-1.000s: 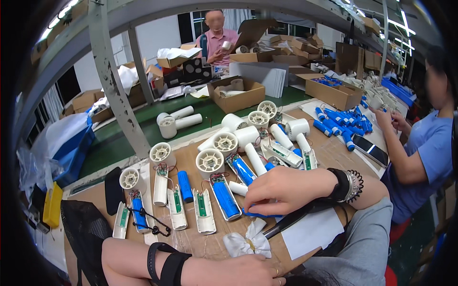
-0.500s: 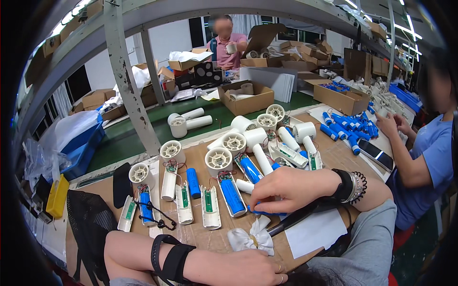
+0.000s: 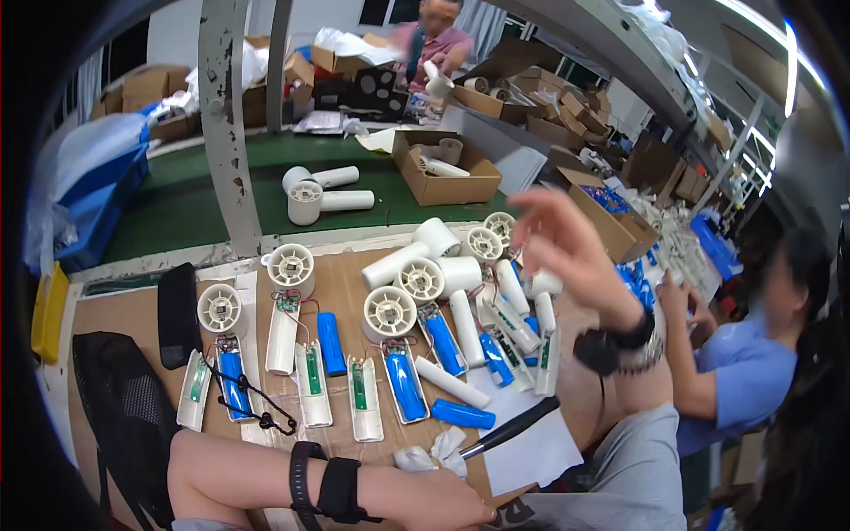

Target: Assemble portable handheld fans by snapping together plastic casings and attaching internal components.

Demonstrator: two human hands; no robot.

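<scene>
My right hand [image 3: 567, 252] is raised over the far right of the cardboard-covered bench, fingers apart and nothing in them. Beneath and beside it lie white handheld-fan bodies. My left forearm crosses the near edge, and my left hand [image 3: 434, 500] rests beside a crumpled white cloth [image 3: 429, 453]; its fingers are hidden. A black-handled tool [image 3: 513, 425] with a metal shaft reaches from the cloth across a white paper sheet [image 3: 531, 456]. Opened fan handles show blue battery cells [image 3: 405, 385] and green circuit boards [image 3: 359, 386]. A loose blue cell [image 3: 462, 413] lies near the paper.
Round fan heads [image 3: 390, 311] stand along the back of the cardboard. A black mesh bag [image 3: 124, 416] and black pouch [image 3: 180, 316] lie left. Beyond is a green surface with a carton [image 3: 447, 168]. A co-worker in blue [image 3: 744, 363] sits right; another person stands across.
My right hand has lifted from the blue cells near the paper and moved up and away, its fingers spreading. The view has tilted and shifted; my left arm stays along the near edge.
</scene>
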